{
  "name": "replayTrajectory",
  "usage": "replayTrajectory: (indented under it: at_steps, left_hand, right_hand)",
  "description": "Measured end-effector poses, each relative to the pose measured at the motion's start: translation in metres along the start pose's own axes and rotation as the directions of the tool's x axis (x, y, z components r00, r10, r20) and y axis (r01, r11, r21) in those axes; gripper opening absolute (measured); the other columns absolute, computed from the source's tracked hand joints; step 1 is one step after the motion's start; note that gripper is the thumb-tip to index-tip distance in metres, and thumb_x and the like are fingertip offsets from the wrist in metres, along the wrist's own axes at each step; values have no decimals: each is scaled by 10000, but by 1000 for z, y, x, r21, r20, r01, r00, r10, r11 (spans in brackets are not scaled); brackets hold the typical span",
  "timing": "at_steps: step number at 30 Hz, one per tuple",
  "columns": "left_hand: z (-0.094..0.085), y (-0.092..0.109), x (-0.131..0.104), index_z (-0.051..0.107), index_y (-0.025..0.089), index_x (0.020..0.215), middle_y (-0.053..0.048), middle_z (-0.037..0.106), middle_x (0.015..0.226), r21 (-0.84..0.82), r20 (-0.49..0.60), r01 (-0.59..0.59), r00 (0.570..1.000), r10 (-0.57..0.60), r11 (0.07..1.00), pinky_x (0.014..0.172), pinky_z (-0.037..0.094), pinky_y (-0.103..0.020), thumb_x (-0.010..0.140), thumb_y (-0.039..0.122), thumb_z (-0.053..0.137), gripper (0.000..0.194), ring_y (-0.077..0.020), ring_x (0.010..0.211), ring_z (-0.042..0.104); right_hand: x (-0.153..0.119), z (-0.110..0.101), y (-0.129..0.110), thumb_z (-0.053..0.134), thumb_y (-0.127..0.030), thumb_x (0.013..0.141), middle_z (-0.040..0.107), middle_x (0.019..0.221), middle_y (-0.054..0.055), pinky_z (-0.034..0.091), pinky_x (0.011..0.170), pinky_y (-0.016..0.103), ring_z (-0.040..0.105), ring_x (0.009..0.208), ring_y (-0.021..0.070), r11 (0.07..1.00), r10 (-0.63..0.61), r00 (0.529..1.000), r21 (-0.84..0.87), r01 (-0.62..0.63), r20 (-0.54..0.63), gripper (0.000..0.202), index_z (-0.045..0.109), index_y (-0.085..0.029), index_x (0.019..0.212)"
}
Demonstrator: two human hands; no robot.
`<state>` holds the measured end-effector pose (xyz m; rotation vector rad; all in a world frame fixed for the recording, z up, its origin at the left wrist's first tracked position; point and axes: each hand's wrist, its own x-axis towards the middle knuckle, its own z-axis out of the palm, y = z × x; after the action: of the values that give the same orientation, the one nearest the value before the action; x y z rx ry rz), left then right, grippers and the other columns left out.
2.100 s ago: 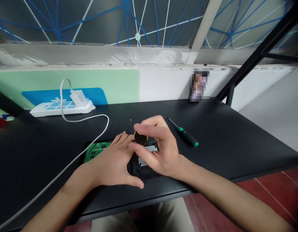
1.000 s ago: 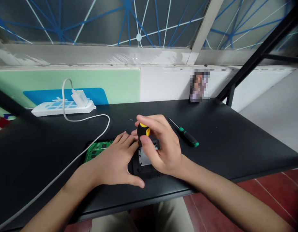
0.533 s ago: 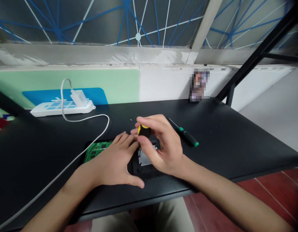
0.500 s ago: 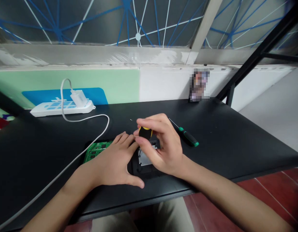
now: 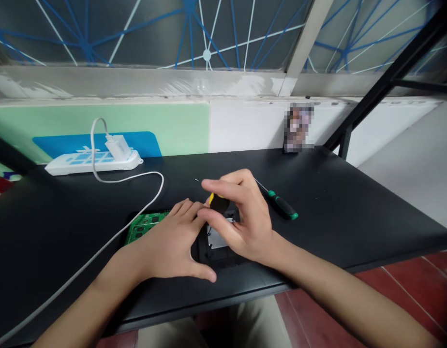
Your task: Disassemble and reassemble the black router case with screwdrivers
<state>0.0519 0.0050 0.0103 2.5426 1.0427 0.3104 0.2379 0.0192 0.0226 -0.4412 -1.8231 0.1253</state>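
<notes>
My right hand [image 5: 245, 217] is closed on a yellow and black screwdriver handle [image 5: 219, 202], above a black casing [image 5: 205, 253] with a silver metal plate [image 5: 219, 238] in it. The screwdriver's tip is hidden from view. Palm down, my left hand [image 5: 171, 241] rests over the casing's left part, thumb spread out and fingertips near the screwdriver. Partly under my left hand, a green circuit board [image 5: 145, 224] shows at the left of the casing.
A green and black screwdriver [image 5: 283, 207] lies right of my right hand. A white power strip [image 5: 95, 162] with a charger [image 5: 118, 146] stands at the back left, its white cable [image 5: 100, 251] crossing the black table [image 5: 335, 208]. A blurred-out upright object [image 5: 298, 129] leans on the wall.
The fingers of my right hand have shifted slightly left around the screwdriver handle, and the handle has turned and tilted a little. My left hand has stayed in place.
</notes>
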Motion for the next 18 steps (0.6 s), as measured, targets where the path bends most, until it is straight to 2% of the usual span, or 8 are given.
replayTrajectory:
  at_steps: [2,4,7,9,12,15,18]
  left_hand:
    - [-1,1,1,591,256,1346,-120,537,1371,29,31,18,999,-19,999,1071,372,-626,639,688,825,861,-423,1221,486]
    - [-1,2,1,591,260,1348,-126,482,1439,58,46,14,999,-16,998,1098,336,-639,641,706,815,866,-435,1261,453]
    - [0,0,2,604,233,1316,-143,490,1428,65,35,-4,999,2,998,1104,318,-657,650,727,797,852,-448,1277,439]
    - [1,-1,1,598,203,1305,-156,530,1368,51,20,-8,1000,7,999,1089,338,-650,653,727,794,859,-438,1248,466]
    - [1,-2,1,560,178,1345,-165,549,1335,41,25,-5,1000,4,999,1072,361,-628,659,719,795,904,-422,1213,492]
    - [1,-2,1,518,169,1393,-173,532,1372,40,32,-3,999,2,999,1060,374,-619,672,714,789,943,-423,1210,489]
    - [1,-2,0,540,190,1362,-163,535,1366,30,25,3,1000,-4,1000,1043,394,-608,673,704,795,897,-411,1181,507]
  right_hand:
    - [1,0,1,704,-201,876,529,881,9,583,647,275,574,810,137,1000,-26,1000,-10,26,-11,335,607,-252,1193]
    - [0,0,0,649,-200,903,536,939,27,596,669,285,600,848,141,999,-37,999,13,37,-1,308,604,-241,1205]
    - [-2,1,-1,517,-142,947,575,1141,81,633,778,333,668,961,155,998,8,999,64,-10,33,403,538,-222,1341]
    - [-4,1,-2,477,-126,962,584,1219,100,646,795,337,690,980,155,995,55,997,84,-59,46,486,455,-228,1437]
    - [-5,1,-1,487,-128,966,611,1182,100,652,752,321,696,948,158,995,73,997,58,-75,38,531,411,-236,1480]
    - [-4,0,0,532,-132,950,616,1104,86,636,716,320,675,903,161,999,46,999,6,-46,23,514,458,-249,1445]
    - [-1,-1,-1,565,-124,934,603,1060,69,617,687,311,645,875,155,1000,20,1000,-23,-20,7,482,506,-262,1391]
